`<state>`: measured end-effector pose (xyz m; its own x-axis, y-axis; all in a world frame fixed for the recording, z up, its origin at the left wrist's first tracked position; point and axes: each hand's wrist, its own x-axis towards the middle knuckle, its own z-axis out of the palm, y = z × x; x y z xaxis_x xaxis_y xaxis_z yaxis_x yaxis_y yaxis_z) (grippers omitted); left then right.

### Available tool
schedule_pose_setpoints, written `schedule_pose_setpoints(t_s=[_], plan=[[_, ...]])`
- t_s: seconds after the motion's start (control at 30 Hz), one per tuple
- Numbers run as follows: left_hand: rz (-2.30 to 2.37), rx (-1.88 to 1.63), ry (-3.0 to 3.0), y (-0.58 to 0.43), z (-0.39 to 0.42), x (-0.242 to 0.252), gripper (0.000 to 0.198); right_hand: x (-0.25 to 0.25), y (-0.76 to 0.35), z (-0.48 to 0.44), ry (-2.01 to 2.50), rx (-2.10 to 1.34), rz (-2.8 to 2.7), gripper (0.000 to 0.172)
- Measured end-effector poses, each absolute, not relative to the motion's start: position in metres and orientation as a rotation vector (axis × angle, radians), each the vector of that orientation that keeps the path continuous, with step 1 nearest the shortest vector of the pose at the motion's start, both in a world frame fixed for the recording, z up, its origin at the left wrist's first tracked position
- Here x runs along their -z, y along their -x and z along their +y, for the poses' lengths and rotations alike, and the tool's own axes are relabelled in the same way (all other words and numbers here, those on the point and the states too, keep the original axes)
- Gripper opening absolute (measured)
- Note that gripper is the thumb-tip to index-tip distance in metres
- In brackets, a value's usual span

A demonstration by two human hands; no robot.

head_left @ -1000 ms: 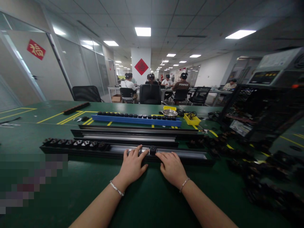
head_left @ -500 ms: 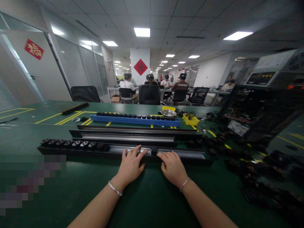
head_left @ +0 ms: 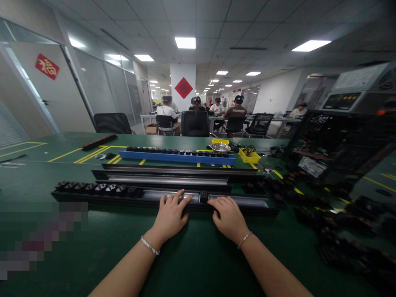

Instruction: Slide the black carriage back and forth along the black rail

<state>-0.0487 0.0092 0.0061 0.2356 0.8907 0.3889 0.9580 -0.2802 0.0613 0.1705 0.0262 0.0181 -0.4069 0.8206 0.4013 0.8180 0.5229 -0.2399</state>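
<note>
A long black rail with a silvery channel [head_left: 247, 201] lies across the table in front of me. Several black blocks [head_left: 100, 188] sit side by side along its left part. One separate small black block [head_left: 204, 196] stands in the channel between my hands. My left hand [head_left: 172, 214] rests with spread fingers on the rail, left of that block. Just right of the block is my right hand [head_left: 230, 216], its fingers bent over the rail's front edge and the thumb apart. Neither hand is wrapped around anything; whether the right fingertips touch the block is unclear.
Behind lie more long rails [head_left: 167, 180] and a blue rail holding black blocks [head_left: 176, 157]. A yellow tray [head_left: 249, 156] and a metal bowl [head_left: 220, 147] stand farther back. Loose black parts [head_left: 343, 247] and an open computer case [head_left: 334, 136] are at right. Several people sit beyond.
My right hand has shifted slightly right, and the lone small block appears a little farther right too. My left hand stays almost in place.
</note>
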Motion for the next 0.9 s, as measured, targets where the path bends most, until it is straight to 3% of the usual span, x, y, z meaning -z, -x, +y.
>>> schedule_pose_setpoints(t_s=[0.33, 0.9], plan=[[-1.762, 0.516, 2.333, 0.049, 0.010, -0.007, 0.056, -0.019, -0.180, 0.031, 1.365, 0.005, -2.310, 0.031], [-1.754, 0.525, 2.329, 0.050, 0.010, -0.006, 0.056, -0.019, -0.184, 0.035, 1.377, 0.021, -2.385, 0.039]])
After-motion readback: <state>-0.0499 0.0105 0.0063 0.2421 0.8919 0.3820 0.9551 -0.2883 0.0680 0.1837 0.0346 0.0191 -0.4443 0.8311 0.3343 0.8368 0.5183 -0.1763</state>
